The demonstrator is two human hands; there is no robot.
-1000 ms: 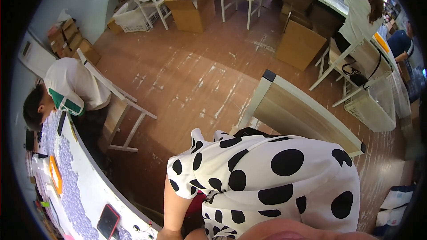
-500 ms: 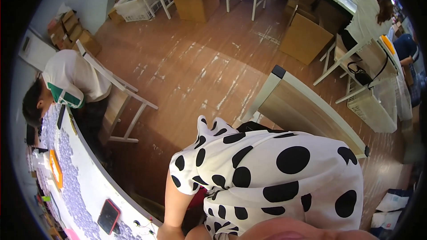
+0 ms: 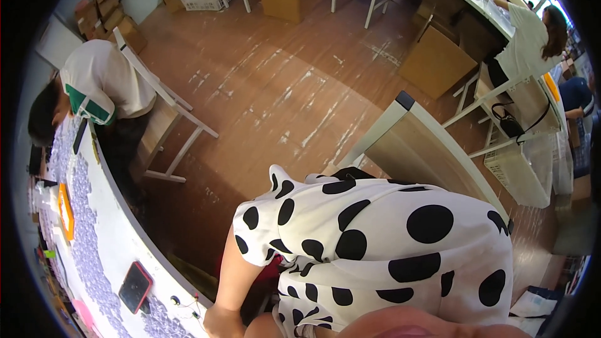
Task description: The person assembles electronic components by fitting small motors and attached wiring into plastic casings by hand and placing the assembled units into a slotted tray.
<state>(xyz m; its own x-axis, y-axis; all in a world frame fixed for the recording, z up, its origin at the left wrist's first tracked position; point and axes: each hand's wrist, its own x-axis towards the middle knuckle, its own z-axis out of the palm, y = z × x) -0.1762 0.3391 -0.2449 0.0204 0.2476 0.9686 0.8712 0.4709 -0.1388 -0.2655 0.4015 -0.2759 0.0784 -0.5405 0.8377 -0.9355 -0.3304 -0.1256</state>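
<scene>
Head view: left hand (image 3: 220,321) rests at the edge of the long white worktable (image 3: 125,238); finger spread cannot be determined, as the frame cuts the hand off. Small black round parts with thin wires (image 3: 186,303) lie just beside the fingers. Beyond them lies a red-cased black smartphone (image 3: 135,286). Right hand is out of view.

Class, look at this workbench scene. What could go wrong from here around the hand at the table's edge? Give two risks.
1. The phone in a red case lies close to the edge of the white table, near the left hand. A nudge might send it onto the wooden floor.
2. The small wired parts sit at the edge beside that hand and could be swept off or snagged.
</scene>
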